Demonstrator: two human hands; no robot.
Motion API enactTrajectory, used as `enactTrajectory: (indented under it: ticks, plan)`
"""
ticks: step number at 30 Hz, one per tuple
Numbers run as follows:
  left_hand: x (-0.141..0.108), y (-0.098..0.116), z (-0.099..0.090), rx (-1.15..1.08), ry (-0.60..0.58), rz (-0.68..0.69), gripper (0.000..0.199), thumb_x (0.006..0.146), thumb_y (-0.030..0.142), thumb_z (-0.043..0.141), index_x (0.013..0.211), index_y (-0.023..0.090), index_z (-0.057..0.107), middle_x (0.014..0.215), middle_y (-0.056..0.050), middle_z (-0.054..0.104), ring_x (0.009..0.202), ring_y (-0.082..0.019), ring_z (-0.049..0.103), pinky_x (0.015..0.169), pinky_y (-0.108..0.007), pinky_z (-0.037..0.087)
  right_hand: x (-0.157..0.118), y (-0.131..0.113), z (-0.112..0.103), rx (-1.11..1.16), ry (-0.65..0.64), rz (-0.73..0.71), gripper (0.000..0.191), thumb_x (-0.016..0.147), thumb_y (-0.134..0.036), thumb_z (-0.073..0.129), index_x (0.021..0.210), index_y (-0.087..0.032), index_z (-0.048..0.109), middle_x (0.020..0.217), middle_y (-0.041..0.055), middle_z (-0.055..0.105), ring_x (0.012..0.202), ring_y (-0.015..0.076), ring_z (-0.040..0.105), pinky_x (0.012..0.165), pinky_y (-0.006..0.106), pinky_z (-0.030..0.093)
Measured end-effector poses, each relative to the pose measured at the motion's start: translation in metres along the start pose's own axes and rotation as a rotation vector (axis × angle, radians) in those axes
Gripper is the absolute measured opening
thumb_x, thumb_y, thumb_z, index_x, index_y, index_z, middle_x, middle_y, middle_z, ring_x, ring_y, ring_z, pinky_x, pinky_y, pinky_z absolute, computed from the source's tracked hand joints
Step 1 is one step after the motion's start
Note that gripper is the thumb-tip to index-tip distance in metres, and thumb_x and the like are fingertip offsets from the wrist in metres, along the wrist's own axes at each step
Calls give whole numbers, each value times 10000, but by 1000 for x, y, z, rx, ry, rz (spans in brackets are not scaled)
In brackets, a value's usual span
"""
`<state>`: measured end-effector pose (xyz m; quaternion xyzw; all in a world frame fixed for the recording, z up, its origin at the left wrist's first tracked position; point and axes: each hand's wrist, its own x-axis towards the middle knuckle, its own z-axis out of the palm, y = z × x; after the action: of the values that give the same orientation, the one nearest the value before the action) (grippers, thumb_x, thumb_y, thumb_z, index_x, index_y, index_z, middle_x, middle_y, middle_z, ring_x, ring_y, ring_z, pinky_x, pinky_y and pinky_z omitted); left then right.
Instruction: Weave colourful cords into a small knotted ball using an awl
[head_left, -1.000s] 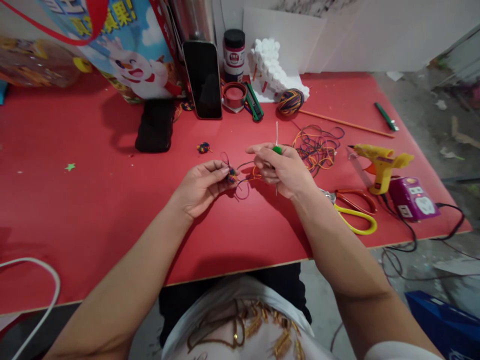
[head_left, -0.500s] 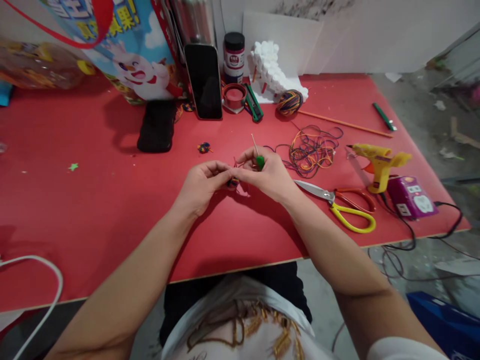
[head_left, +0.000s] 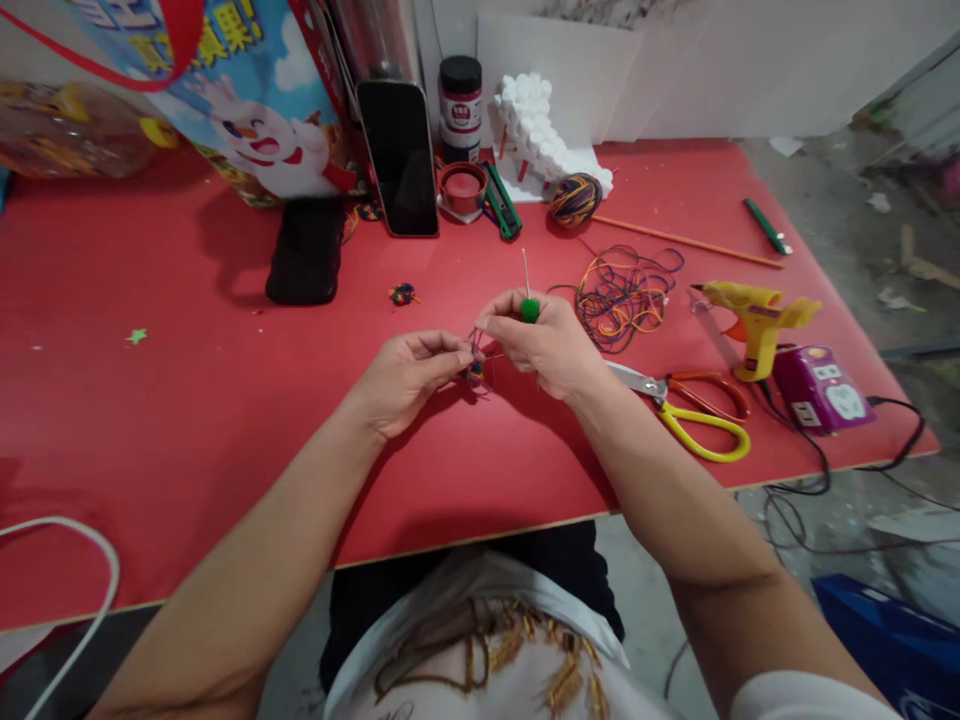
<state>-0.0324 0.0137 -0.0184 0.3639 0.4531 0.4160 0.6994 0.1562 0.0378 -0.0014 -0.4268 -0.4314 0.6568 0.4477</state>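
My left hand (head_left: 409,380) pinches a small multicoloured crochet piece (head_left: 474,373) just above the red table (head_left: 225,450). Held in my right hand (head_left: 551,340) is a crochet hook (head_left: 529,307) with a green handle, its metal shaft pointing up and away. The right thumb and forefinger also pinch a strand of yarn rising from the piece. Behind my hands lies a small round crochet piece (head_left: 403,293) in similar colours. A loose tangle of yarn (head_left: 622,300) spreads to the right, near a wound yarn ball (head_left: 576,200).
Scissors (head_left: 701,425), a yellow glue gun (head_left: 757,315) and a purple box (head_left: 825,388) with cables sit on the right. An orange stick (head_left: 690,242) lies behind the tangle. At the back stand a phone (head_left: 399,160), a jar (head_left: 460,110) and a cutter (head_left: 501,203).
My right hand has moved slightly up and right, away from my left, drawing the yarn strand up. The hook has turned more upright. The left hand keeps hold of the crochet piece.
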Motion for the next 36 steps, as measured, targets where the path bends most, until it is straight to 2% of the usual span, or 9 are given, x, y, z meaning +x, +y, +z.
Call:
enactTrajectory:
  ticks: [3,8,14,18,22,25,27,30,36]
  plan:
    - [-1,3,1,-93,-20,-28,193,687,201,946,810,144,809,845,-51,774,703,-133,707,695,-265,594,0,1,0,13,-22,9,212,772,-302,870,792,-178,700,560,-65,574,423,27,298,389,197,193]
    - [-3,8,1,-232,-74,-185,210,643,155,938,790,107,796,767,-37,734,662,-100,670,636,-204,556,2,5,1,66,-103,67,312,747,-381,924,830,-177,702,578,-61,609,412,19,265,381,196,144]
    - [-3,7,2,-215,-42,-251,224,622,156,951,760,93,785,693,-21,702,628,-97,669,607,-189,564,4,10,2,53,-99,94,346,713,-386,955,810,-174,699,550,-90,526,408,16,259,379,193,150]
    - [-3,7,1,-205,-37,-233,187,646,159,931,693,103,759,669,-25,693,628,-109,678,627,-208,586,4,10,2,38,-48,93,290,741,-348,919,806,-181,691,504,-110,439,418,27,244,388,192,146]
    - [-3,6,-2,-219,-38,-219,134,690,148,897,751,96,790,749,-61,749,706,-150,736,721,-263,644,4,10,1,53,-34,92,283,753,-349,910,792,-187,682,493,-116,403,428,29,227,396,194,136]
    - [-3,5,-3,-245,-59,-232,133,720,147,878,812,91,800,830,-99,787,804,-223,798,812,-358,692,4,9,0,69,-30,96,290,752,-345,913,788,-192,670,489,-121,389,425,29,219,399,197,127]
    - [-2,4,-4,-237,-78,-241,137,763,163,860,866,90,806,890,-129,809,861,-260,822,814,-373,699,4,8,0,78,-12,99,299,745,-340,920,789,-197,661,495,-124,378,429,30,217,402,197,124]
    - [-1,3,-4,-208,-56,-202,131,787,137,854,904,104,805,917,-143,826,860,-244,831,772,-314,685,3,3,-2,86,17,94,307,736,-325,922,779,-204,643,507,-128,358,443,31,212,410,196,120]
    - [0,1,0,-142,70,-4,304,677,125,958,936,114,799,853,-69,811,703,-174,792,749,-306,682,0,-9,-6,143,-26,91,281,773,-288,826,699,-201,569,567,-100,419,444,20,213,420,206,88]
